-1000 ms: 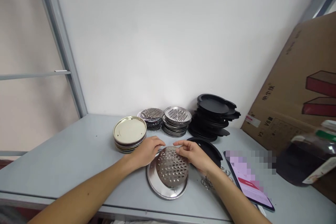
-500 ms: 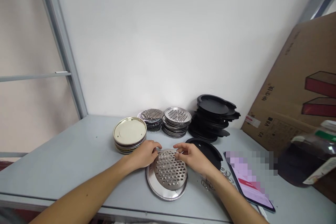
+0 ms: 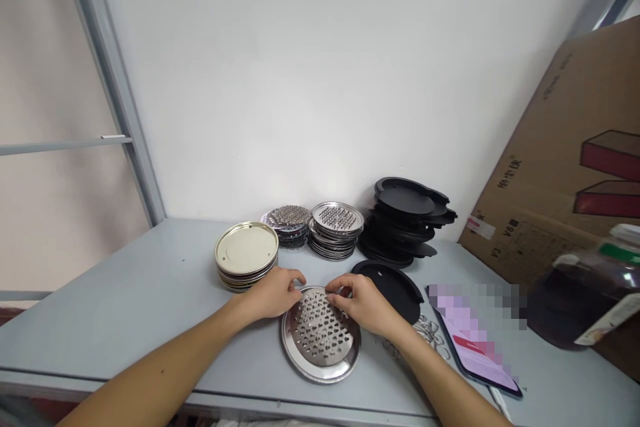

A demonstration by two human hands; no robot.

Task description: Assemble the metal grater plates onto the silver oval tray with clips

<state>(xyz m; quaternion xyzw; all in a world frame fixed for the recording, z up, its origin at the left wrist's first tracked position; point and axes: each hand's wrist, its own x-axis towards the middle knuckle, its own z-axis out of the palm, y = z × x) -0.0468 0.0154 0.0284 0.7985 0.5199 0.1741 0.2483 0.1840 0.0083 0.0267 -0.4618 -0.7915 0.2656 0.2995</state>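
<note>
A round metal grater disc (image 3: 324, 337) full of raised holes lies inside a shallow silver ring-like dish (image 3: 320, 373) near the table's front edge. The disc's near part leaves a crescent of the dish bare. My right hand (image 3: 363, 300) has thumb and fingertips closed at the disc's upper right edge. At the dish's upper left rim, my left hand (image 3: 275, 292) keeps thumb and forefinger apart; whether it touches the rim I cannot tell. Behind stand a stack of cream-coloured lids (image 3: 247, 250), a stack of grater discs (image 3: 290, 217) and a stack of rimmed graters (image 3: 337, 219).
Black plastic bases (image 3: 407, 200) are piled by the wall, with one black base (image 3: 390, 287) lying in front. Wire clips (image 3: 433, 333) lie beside a phone-like tablet (image 3: 475, 347) with a cable. A bottle of dark liquid (image 3: 575, 300) and a cardboard box (image 3: 560, 147) stand at right.
My right hand has moved slightly left along the grater disc, its fingers drawing together at the edge. The disc has shifted a little within the dish. My left hand has hardly moved.
</note>
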